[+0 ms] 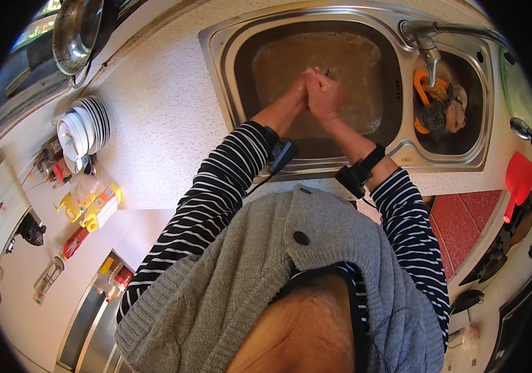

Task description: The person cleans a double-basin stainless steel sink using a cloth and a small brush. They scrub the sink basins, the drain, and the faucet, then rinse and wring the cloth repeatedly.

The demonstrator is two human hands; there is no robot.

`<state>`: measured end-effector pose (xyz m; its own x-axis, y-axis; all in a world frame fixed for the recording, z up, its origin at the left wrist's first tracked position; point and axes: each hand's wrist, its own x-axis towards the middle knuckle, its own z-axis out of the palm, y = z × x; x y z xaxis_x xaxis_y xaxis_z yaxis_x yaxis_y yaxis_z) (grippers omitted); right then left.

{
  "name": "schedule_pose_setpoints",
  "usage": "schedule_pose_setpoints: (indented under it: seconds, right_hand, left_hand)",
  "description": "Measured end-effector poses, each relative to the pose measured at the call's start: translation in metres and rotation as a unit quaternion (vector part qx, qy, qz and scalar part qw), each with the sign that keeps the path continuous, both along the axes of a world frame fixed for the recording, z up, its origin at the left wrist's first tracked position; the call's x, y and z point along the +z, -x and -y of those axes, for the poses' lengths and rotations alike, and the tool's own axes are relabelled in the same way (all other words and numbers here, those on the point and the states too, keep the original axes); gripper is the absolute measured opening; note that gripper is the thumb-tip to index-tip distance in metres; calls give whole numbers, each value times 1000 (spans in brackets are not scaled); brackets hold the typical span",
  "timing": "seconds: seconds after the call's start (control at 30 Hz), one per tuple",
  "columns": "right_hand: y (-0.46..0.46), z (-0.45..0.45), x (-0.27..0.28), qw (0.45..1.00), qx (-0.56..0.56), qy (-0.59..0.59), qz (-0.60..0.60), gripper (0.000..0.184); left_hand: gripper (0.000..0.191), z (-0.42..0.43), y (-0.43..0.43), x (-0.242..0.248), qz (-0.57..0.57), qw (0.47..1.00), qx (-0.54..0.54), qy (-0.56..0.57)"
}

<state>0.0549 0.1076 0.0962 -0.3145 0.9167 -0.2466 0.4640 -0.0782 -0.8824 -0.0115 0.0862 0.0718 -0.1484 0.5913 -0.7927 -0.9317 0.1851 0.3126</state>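
Over the large basin of a stainless steel sink [318,154], my left hand [300,89] and my right hand [325,95] are pressed together with curled fingers. Murky brownish water [354,102] lies in the basin beneath them. A small dark bit [325,72] shows at the far edge of my right hand; whether it is held or lies beyond cannot be made out. My fingers hide whatever may be between the palms. The chrome faucet [427,44] has its spout turned over the small basin on the right, and no stream shows from it.
The small basin holds a steel wool scourer [434,116], a brownish-pink scrubber [455,117] and an orange-handled item [422,86]. Stacked plates and bowls [84,128] stand on the left of the countertop [154,116]. A red scoop [519,179] lies near the right edge, below a ladle [521,128].
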Motion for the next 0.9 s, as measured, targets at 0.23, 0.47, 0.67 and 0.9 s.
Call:
schedule_pose_setpoints:
  seconds: [0.23, 0.47, 0.67, 0.9]
  right_hand:
    - [1, -40, -54, 998, -45, 31, -21, 44]
    - [-45, -64, -90, 957, -78, 245, -137, 46]
    - [-56, -70, -18, 782, 67, 604, -137, 70]
    - [-67, -84, -1, 837, 51, 482, -255, 59]
  left_hand:
    - [31, 3, 6, 28, -126, 968, -201, 88]
    - [37, -7, -14, 59, -155, 958, -233, 58]
    - [34, -5, 17, 40, -161, 977, -134, -45]
    - [36, 14, 45, 26, -256, 954, -152, 37]
